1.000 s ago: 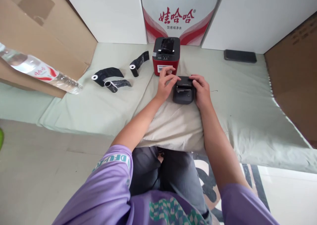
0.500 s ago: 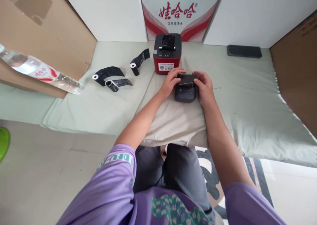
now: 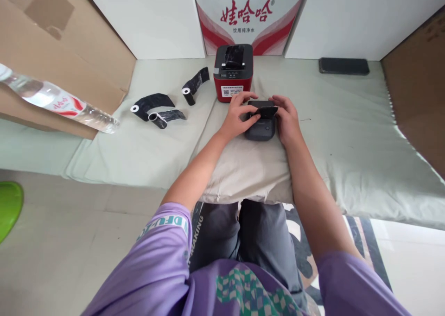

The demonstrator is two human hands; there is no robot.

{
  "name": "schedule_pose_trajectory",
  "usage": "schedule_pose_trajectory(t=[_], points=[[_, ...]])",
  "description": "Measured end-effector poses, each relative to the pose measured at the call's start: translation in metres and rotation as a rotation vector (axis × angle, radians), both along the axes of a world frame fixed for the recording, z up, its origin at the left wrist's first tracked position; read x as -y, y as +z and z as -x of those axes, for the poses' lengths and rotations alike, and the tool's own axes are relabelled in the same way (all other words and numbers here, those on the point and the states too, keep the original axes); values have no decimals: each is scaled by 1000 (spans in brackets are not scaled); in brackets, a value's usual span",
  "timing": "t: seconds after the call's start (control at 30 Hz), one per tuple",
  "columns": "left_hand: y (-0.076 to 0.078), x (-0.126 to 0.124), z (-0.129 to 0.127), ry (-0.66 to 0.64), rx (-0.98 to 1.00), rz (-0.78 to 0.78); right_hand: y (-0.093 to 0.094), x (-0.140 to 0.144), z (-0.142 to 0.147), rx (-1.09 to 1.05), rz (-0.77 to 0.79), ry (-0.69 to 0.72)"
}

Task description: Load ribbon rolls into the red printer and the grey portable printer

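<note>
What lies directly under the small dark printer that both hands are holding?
The small dark printer rests on a beige pillow, gripped by the left hand and right hand. The pillow surface directly beneath it is hidden.

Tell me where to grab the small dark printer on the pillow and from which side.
Grip the small dark printer by its two short flanks, coming from above and from the near side, much as the left hand and right hand sit now. Its lid seems hinged up at the far edge, so avoid that end; the low boxy body probably suits a side pinch.
</note>
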State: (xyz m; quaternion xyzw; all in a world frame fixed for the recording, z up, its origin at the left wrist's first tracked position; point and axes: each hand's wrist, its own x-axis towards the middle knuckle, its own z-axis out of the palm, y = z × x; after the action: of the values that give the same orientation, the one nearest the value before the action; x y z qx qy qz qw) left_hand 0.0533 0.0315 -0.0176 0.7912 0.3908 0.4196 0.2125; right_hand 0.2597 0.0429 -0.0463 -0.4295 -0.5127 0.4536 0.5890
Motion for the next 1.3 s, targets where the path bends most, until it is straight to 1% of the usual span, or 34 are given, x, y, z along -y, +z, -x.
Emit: schedule_pose_trajectory(t=[0.13,0.27,0.33,0.4,0.47,0.6,0.73,0.83,0.93,1.1,1.2,1.3], points=[[-3,-3,0,14,44,16,0,-1,-1,19,1,-9],[-10,-14,-1,88,135,135,0,-1,-2,31,1,11],[-12,-19,1,74,134,179,-1,-1,-2,21,4,17],[-12,-22,4,37,92,191,-1,-1,-2,8,8,20],[-10,-21,6,2,53,180,0,0,-2,11,10,20],[-1,-11,6,-51,-16,107,1,1,-1,33,8,2],[2,-5,2,-1,-84,71,1,1,0,25,6,-6],[-2,-8,1,11,-33,11,0,2,0,21,-2,7],[-11,-14,1,-2,12,-26,-1,2,0,26,1,7],[-22,-24,3,-98,128,-73,-4,1,1,34,-7,-1],[-21,-24,4,-108,155,-59,-4,1,1,30,-14,-3],[-16,-20,5,-101,160,-11,-2,1,1,35,-12,-16]])
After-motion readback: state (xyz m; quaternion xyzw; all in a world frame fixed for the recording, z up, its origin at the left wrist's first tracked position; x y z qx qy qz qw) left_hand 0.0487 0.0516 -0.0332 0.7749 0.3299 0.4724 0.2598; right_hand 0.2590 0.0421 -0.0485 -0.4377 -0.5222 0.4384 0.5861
